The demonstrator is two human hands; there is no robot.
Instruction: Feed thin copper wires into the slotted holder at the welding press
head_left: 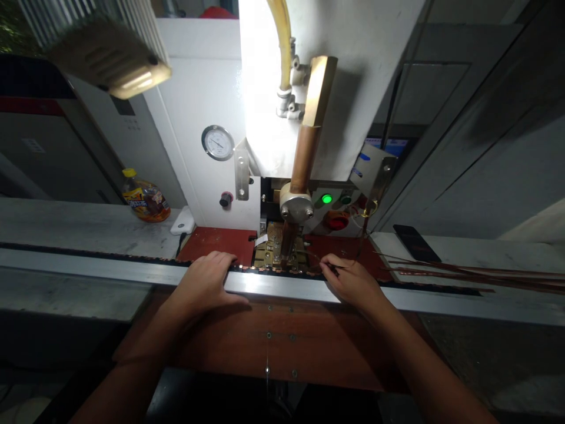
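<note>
A long aluminium rail (pixel 282 284) runs across the front of a welding machine, with a dark strip (pixel 110 253) bearing small copper-coloured pieces along its back edge. My left hand (pixel 207 280) straddles the rail left of the electrode, fingers over the back edge and thumb along the front. To the right of the electrode, my right hand (pixel 348 280) is closed in a pinch on a thin copper wire (pixel 314 255), which points toward the electrode. The copper electrode (pixel 289 235) comes down onto a brass fixture (pixel 267 253) between my hands; its tip contact is hard to make out.
Several long copper strips (pixel 463 271) lie at the right, beside a dark phone (pixel 415 242). On the left ledge stand a yellow-capped bottle (pixel 145 200) and a small white box (pixel 183 221). A pressure gauge (pixel 218 143) and a lit green button (pixel 326 199) are on the machine; a lamp (pixel 110 53) hangs upper left.
</note>
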